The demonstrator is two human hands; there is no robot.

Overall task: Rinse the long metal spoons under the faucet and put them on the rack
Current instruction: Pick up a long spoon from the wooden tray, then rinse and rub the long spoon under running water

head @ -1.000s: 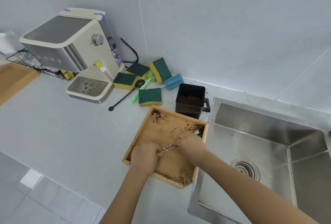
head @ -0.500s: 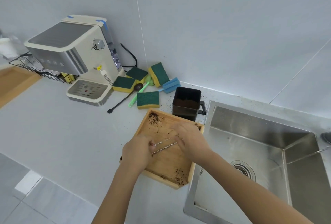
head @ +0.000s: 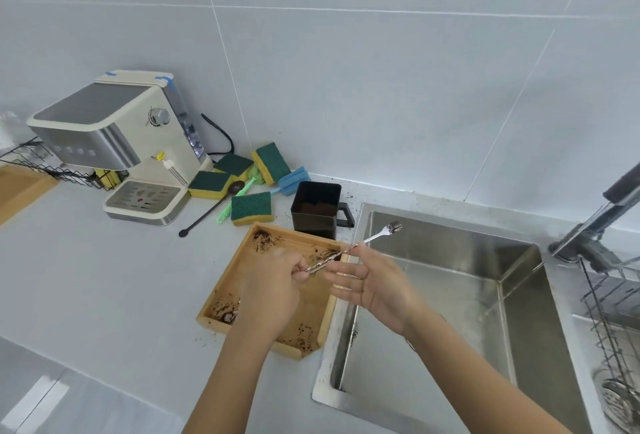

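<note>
My left hand (head: 277, 281) pinches the spoon (head: 353, 248) handles, dirty bowls aimed over the sink (head: 450, 225); right hand (head: 372, 281) spread beneath (1 or 2 spoons, unclear).

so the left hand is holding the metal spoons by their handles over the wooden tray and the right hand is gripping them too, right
Not quite. In the head view the right hand is open, fingers spread beside the metal spoons, not gripping. The left hand does hold them over the wooden tray.

Your left hand (head: 273, 286) is curled tight, pinching; your right hand (head: 372, 283) is spread, palm up, fingers straight.
</note>
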